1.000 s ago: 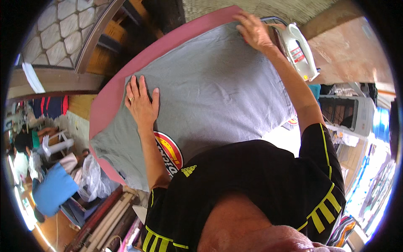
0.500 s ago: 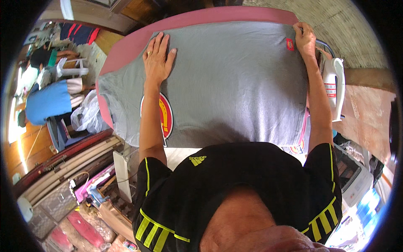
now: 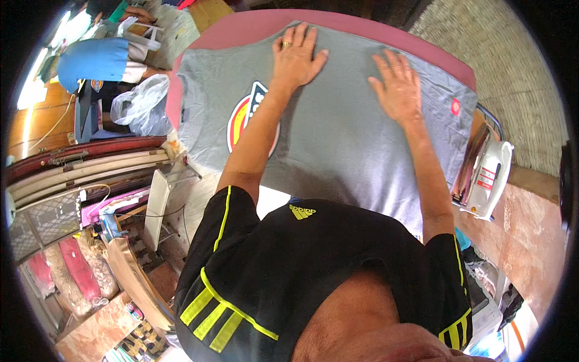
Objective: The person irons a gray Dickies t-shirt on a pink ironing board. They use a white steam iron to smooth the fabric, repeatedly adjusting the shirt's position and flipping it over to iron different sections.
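Note:
A grey T-shirt (image 3: 344, 114) lies spread over a dark pink padded ironing board (image 3: 392, 31). It has a red, yellow and white printed emblem (image 3: 239, 123), partly hidden by my left forearm, and a small red tag (image 3: 455, 107) near its right edge. My left hand (image 3: 297, 59) rests flat on the shirt near its far edge, fingers spread. To the right of it, my right hand (image 3: 398, 87) also lies on the cloth, fingers stretched out. Neither hand holds anything. Beyond my right forearm, a white steam iron (image 3: 487, 181) stands at the board's right end.
At the far left a person in a blue top (image 3: 93, 63) bends over beside a white plastic bag (image 3: 142, 105). Long rolls (image 3: 90, 172) and a white panel (image 3: 157, 205) stand at lower left. A woven mat (image 3: 500, 78) covers the floor at upper right.
My right hand has let go of the shirt's far right corner and moved left onto the cloth, fingers opened. My left hand still lies flat near the far edge. The whole view has shifted and turned.

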### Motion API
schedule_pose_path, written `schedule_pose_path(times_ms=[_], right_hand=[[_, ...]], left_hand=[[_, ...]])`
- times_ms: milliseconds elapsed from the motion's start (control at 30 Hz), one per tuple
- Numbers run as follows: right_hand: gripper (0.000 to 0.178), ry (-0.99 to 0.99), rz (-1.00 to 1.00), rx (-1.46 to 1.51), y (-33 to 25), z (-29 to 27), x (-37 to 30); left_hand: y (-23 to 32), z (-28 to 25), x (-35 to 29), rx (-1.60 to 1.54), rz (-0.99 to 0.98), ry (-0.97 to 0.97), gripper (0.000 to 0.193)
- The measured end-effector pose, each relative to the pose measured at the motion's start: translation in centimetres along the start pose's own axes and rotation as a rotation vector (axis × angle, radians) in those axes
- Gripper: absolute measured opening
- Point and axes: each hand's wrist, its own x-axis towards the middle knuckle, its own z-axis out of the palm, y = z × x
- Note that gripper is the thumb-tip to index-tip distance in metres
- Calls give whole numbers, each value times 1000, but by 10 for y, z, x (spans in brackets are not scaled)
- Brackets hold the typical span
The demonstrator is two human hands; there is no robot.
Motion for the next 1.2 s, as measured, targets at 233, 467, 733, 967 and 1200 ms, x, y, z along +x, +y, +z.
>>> schedule_pose_path(times_ms=[233,467,733,967,1200], right_hand=[[58,-79,41,-23,12,-4,3],[33,192,-81,268,-39,16,80],[25,120,-141,367,-90,71,167],[18,99,63,503,-91,70,168],[27,219,-272,398,-172,67,188]], left_hand=[[-88,-37,-16,-441,188,69,56],[-279,-86,-66,308,-496,173,53],[-332,-89,-55,-143,-541,-11,45],[-336,-87,-56,-170,-383,195,30],[-330,-88,-57,-232,-404,207,34]])
